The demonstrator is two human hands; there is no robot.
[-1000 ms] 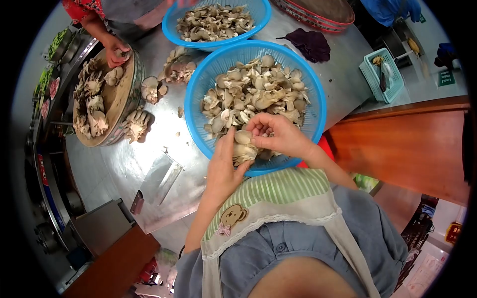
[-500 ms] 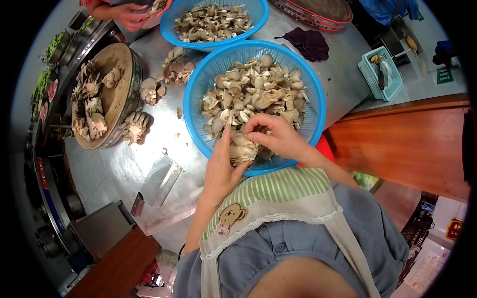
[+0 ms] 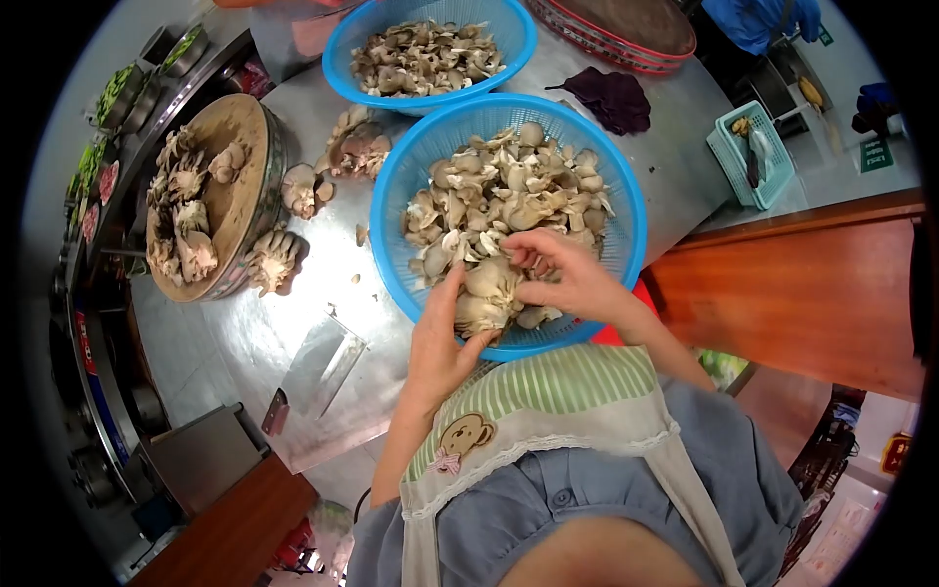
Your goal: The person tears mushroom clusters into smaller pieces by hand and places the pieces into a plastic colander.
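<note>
A cluster of oyster mushrooms [image 3: 486, 299] rests in my left hand [image 3: 438, 338], held over the near part of a blue plastic basket [image 3: 626, 210]. My left thumb is under the cluster and the fingers lie along its left side. My right hand [image 3: 572, 279] is just to the right, with curled fingers and the thumb apart from them. The right thumb tip is at the cluster's edge; I see nothing clearly gripped in that hand. Loose torn oyster mushrooms [image 3: 509, 186] fill the basket below.
A second blue basket [image 3: 523, 49] of mushrooms stands behind, near another person. Left are a round chopping block [image 3: 235, 166] with mushroom clusters and a cleaver [image 3: 328, 367] on the steel table [image 3: 323, 264]. A dark purple leaf [image 3: 611, 98] and a pale green basket [image 3: 768, 152] are right.
My right fingers have spread from a pinch at the cluster, the thumb now apart from them. The other person's hands have mostly left view. The whole view has shifted slightly.
</note>
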